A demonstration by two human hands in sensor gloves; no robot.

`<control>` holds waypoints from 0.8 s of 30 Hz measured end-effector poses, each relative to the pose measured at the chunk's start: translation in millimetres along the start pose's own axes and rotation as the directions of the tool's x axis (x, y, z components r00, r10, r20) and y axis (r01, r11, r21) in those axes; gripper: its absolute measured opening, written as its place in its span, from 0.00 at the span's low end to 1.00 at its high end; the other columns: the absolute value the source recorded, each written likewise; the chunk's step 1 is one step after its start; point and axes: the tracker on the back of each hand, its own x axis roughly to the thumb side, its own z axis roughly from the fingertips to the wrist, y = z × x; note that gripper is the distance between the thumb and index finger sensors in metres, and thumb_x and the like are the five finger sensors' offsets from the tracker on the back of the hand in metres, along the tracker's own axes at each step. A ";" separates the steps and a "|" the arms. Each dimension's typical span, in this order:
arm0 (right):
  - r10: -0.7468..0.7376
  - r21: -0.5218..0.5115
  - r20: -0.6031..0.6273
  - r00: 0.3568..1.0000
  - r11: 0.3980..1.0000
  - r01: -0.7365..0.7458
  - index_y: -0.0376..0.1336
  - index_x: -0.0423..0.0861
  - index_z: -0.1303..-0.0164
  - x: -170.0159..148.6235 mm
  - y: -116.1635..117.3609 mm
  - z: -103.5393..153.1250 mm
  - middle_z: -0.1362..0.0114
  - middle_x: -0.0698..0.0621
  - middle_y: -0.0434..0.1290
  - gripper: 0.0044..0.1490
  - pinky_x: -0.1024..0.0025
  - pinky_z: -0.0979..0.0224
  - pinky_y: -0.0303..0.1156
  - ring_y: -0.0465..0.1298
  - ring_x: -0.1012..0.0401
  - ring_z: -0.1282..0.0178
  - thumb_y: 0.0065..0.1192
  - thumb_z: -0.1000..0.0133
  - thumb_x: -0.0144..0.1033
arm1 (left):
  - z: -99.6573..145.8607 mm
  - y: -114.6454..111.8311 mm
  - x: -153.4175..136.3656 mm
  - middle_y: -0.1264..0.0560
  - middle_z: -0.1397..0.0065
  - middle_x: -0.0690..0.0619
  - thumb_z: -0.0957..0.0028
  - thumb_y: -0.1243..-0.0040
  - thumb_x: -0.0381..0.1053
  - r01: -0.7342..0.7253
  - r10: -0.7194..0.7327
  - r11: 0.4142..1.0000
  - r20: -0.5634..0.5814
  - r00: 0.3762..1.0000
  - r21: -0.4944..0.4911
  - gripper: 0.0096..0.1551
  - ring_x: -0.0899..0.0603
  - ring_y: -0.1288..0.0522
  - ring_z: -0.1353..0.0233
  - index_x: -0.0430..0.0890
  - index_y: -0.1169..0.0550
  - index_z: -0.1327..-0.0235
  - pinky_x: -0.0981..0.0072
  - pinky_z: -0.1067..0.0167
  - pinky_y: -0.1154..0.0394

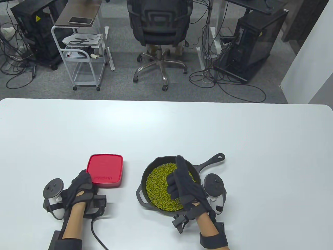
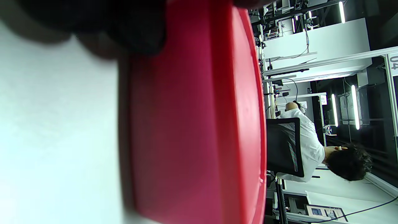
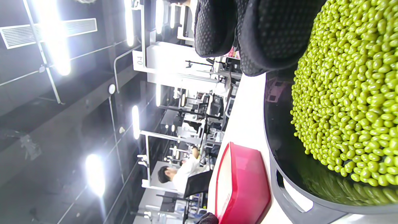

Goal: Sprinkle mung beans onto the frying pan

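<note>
Beans (image 1: 161,186) should fall evenly: right hand (image 1: 186,186), loosely curled and gripping nothing visible, hovers over pan (image 1: 145,169); left hand (image 1: 80,187) holds red box (image 1: 105,170).

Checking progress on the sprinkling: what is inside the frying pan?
Green mung beans cover most of the frying pan floor. The right hand above hides its near right part.

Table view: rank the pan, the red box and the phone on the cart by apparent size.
1. Pan, handle included.
2. Red box, its near corner hidden under the left hand.
3. Phone, though it sits much farther away, so true size is unsure.
</note>
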 end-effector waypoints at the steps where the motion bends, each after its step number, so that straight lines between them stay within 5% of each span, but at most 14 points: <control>1: 0.000 0.002 -0.001 1.000 1.000 0.000 0.35 0.53 0.12 -0.1 0.1 0.0 0.28 0.39 0.69 0.49 0.59 0.48 0.77 0.74 0.36 0.43 0.38 0.36 0.68 | 0.2 -0.1 0.2 0.51 0.22 0.38 0.44 0.52 0.58 -0.001 0.001 1.000 0.000 1.000 0.000 0.39 0.40 0.23 0.51 0.41 0.36 0.21 0.55 0.61 0.19; 6: 0.006 0.000 -0.002 1.000 1.000 -0.006 0.35 0.52 0.12 -0.3 0.5 0.1 0.28 0.39 0.69 0.49 0.59 0.48 0.77 0.74 0.36 0.43 0.38 0.36 0.68 | 1.1 1.4 1.4 0.51 0.21 0.39 0.44 0.52 0.60 0.047 -0.047 0.999 -0.012 0.999 -0.016 0.40 0.39 0.24 0.50 0.43 0.37 0.21 0.54 0.62 0.20; 11: 0.002 -0.003 -0.001 1.000 1.000 -0.002 0.37 0.52 0.11 0.5 -0.4 -0.1 0.27 0.38 0.68 0.49 0.59 0.47 0.77 0.73 0.36 0.42 0.38 0.36 0.68 | 19.6 14.6 23.5 0.55 0.21 0.39 0.47 0.49 0.73 0.251 -0.255 0.962 0.021 0.967 0.106 0.48 0.37 0.28 0.44 0.48 0.41 0.20 0.51 0.57 0.23; 15: 0.011 -0.016 0.015 1.000 1.000 -0.011 0.38 0.50 0.11 4.0 -3.1 0.4 0.26 0.38 0.67 0.50 0.58 0.47 0.77 0.73 0.36 0.42 0.38 0.36 0.68 | 41.9 17.7 47.5 0.55 0.20 0.41 0.47 0.49 0.73 0.229 -0.268 0.957 0.236 0.934 0.180 0.47 0.35 0.32 0.39 0.49 0.41 0.20 0.47 0.49 0.26; 18: 0.037 -0.042 0.043 0.998 0.999 -0.035 0.39 0.49 0.12 8.5 -6.8 1.8 0.25 0.37 0.66 0.49 0.58 0.46 0.77 0.73 0.36 0.41 0.38 0.36 0.68 | 58.5 4.0 62.0 0.55 0.19 0.43 0.47 0.48 0.73 0.168 -0.182 0.983 0.465 0.866 0.073 0.47 0.32 0.43 0.26 0.50 0.40 0.20 0.39 0.34 0.36; 24: 0.132 -0.117 0.132 0.982 0.986 -0.116 0.40 0.49 0.12 22.3 -15.0 6.8 0.15 0.34 0.56 0.49 0.46 0.35 0.71 0.65 0.32 0.29 0.40 0.36 0.68 | 89.7 -35.4 77.6 0.49 0.15 0.46 0.50 0.48 0.78 0.330 -0.241 0.944 0.694 0.678 0.005 0.50 0.34 0.48 0.19 0.52 0.38 0.19 0.32 0.26 0.51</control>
